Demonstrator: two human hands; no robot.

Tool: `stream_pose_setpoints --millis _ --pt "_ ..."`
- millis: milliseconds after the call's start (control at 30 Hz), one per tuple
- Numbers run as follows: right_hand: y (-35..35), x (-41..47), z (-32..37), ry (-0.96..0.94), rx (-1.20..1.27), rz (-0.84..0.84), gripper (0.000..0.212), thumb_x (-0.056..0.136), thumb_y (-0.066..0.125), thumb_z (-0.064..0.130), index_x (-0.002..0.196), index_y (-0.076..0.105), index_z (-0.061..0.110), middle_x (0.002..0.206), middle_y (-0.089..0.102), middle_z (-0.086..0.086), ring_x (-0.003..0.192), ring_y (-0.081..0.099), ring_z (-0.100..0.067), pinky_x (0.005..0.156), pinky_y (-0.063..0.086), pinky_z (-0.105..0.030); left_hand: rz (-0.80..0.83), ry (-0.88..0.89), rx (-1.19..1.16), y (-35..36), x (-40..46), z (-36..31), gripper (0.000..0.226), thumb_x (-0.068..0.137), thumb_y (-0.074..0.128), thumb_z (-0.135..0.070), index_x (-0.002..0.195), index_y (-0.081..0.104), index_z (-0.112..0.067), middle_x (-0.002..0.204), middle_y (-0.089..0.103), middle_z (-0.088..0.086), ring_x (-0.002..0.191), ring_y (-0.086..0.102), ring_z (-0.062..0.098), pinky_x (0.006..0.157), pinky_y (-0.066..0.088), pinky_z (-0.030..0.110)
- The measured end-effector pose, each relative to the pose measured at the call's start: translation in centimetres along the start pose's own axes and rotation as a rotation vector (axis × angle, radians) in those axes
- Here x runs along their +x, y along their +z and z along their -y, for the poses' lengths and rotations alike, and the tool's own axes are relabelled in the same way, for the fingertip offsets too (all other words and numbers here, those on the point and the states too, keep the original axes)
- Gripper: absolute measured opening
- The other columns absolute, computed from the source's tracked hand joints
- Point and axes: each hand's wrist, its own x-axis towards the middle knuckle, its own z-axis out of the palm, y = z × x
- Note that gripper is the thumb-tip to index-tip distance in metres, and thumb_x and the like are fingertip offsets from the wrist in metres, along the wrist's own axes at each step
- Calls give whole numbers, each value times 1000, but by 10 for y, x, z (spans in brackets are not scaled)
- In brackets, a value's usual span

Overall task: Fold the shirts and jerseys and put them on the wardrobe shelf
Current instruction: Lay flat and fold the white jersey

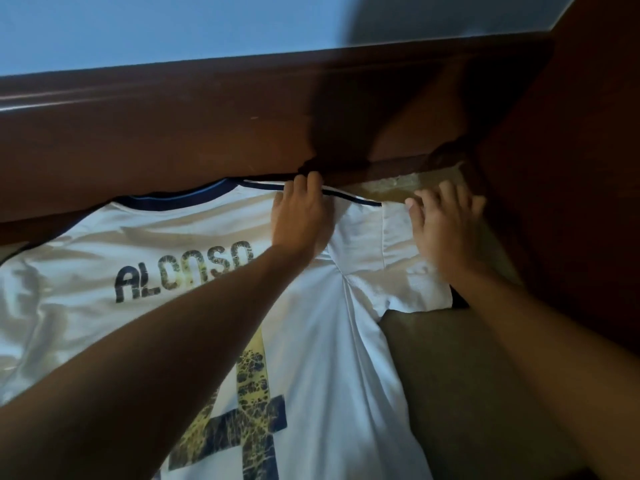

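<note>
From the head camera, a dark wooden headboard [207, 126] crosses the upper half of the frame with a pale blue wall [156, 26] above it, and a brown wooden panel [581, 168] closes off the upper right, boxing in the corner where both hands work. A white jersey [329, 341] lies back-up on the olive-tan bed [467, 393], filling the left and centre, collar against the headboard, its long axis running from the top of the frame toward the bottom edge. The left hand [298, 216] has its fingers [308, 183] curled over the navy-trimmed shoulder edge, grasping it, while the right hand [446, 230] lies flat and released on the sleeve at centre right.
</note>
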Motion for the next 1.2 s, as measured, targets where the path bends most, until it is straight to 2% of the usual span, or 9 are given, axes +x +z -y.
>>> stream_pose_setpoints --millis 133,233,367,433,533,767,933,1067,1200 --pt "-33 -54 58 -3 177 153 47 101 40 45 132 61 18 140 53 -13 128 47 -36 100 31 -49 -17 91 3 -22 -64 -3 29 97 44 -32 113 57 -11 116 56 9 104 50 30 86 40 42" --pt "-56 -99 104 -39 232 292 59 104 31 52 152 44 20 165 29 -9 153 22 -26 117 24 -49 36 103 46 -35 -109 12 33 99 41 -33 115 59 -11 123 57 9 112 51 30 92 40 43" --pt "-67 -137 144 -119 164 355 62 106 24 52 158 34 19 167 23 -11 156 15 -27 123 19 -52 194 80 91 -48 -146 36 53 101 28 -44 128 60 -11 143 54 10 136 43 30 110 35 46" --pt "-62 -148 150 -162 125 398 63 106 21 52 157 34 18 166 24 -12 155 17 -30 124 14 -55 286 117 42 -56 -159 47 66 100 17 -50 146 48 -15 160 35 9 152 22 27 122 19 45" --pt "-65 -154 148 -152 97 414 64 105 21 52 161 24 21 169 14 -10 157 6 -29 124 5 -57 265 122 -48 -76 -181 66 61 106 18 -47 157 29 -17 167 13 5 155 -1 21 126 4 44" --pt "-145 -242 198 -182 240 281 63 107 28 50 161 24 18 169 13 -10 157 6 -25 125 11 -53 113 -68 -97 -134 -323 93 47 107 31 -36 142 53 -13 158 39 10 152 23 26 122 25 48" --pt "-144 -322 217 -341 120 513 73 99 17 69 162 17 31 170 11 -9 157 3 -25 125 10 -55 256 -46 38 -140 -418 129 62 107 17 -50 157 30 -17 167 16 8 155 7 25 123 18 51" --pt "-156 -323 223 -328 100 488 72 101 24 65 162 15 27 170 2 -10 157 -6 -25 125 6 -56 86 -76 -13 -162 -453 158 56 108 26 -44 157 31 -17 168 14 7 155 6 26 124 11 49" --pt "-187 -365 265 -484 241 357 67 106 33 55 161 24 19 170 10 -11 157 2 -27 125 12 -55 -82 -307 7 -185 -492 159 42 102 48 -41 136 52 -18 144 46 8 125 46 34 98 37 46"
